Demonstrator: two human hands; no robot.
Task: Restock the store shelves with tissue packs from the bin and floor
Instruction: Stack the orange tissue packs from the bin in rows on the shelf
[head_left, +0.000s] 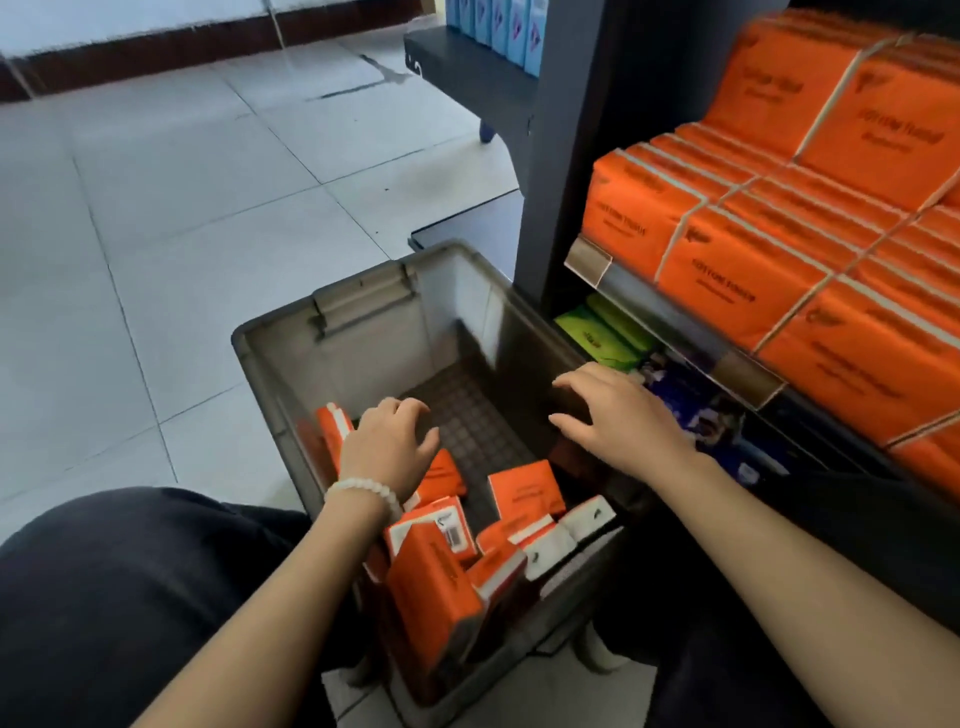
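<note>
A grey plastic bin (363, 312) stands on the floor between my knees, its far half showing bare gridded bottom. Several orange tissue packs (431, 587) lie jumbled in its near half. My left hand (389, 447), with a white bead bracelet at the wrist, hovers inside the bin just above one orange pack, fingers loosely curled and holding nothing. My right hand (618, 415) is over the bin's right rim, fingers spread and relaxed, empty. On the right, the dark shelf (675, 322) carries rows of orange tissue packs (727, 270).
Green packs (597, 332) and dark blue packs (727, 431) sit on the lower shelf level beside the bin. Light blue packs (498, 26) stand on a far shelf end. Pale tiled floor (182, 208) spreads to the left. My dark-trousered knees flank the bin.
</note>
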